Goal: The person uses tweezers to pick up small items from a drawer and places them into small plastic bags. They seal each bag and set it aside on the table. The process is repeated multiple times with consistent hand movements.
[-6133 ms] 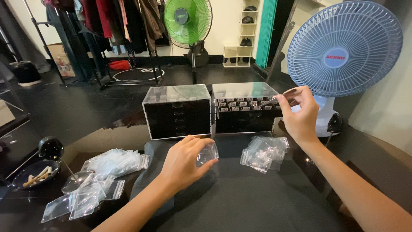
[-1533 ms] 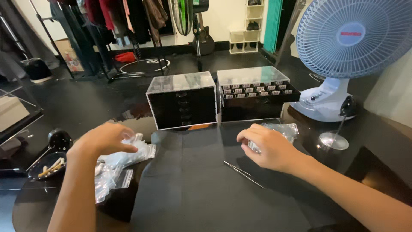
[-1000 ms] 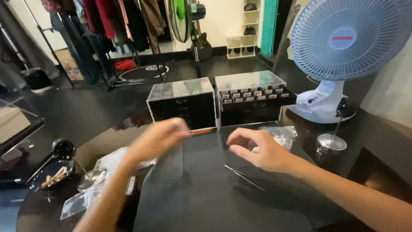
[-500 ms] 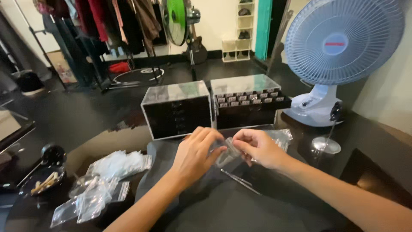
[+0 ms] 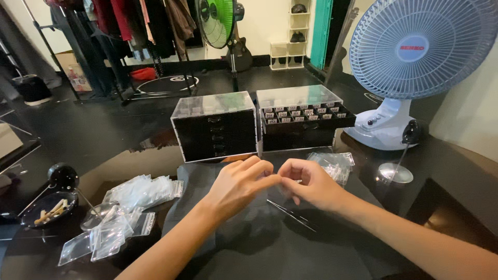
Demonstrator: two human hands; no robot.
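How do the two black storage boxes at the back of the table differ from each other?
The left box shows a closed front with a column of small drawers and knobs. The right box has a drawer pulled out, exposing rows of small labelled compartments. The left box also stands slightly taller at the front than the right box. Both are black with clear lids, standing side by side beyond the hands.

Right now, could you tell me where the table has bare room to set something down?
Bare patches: the dark mat near the front edge below both hands, and the tabletop right of the tweezers, before the fan base. Crowded: the left side, with plastic bags and a small dish.
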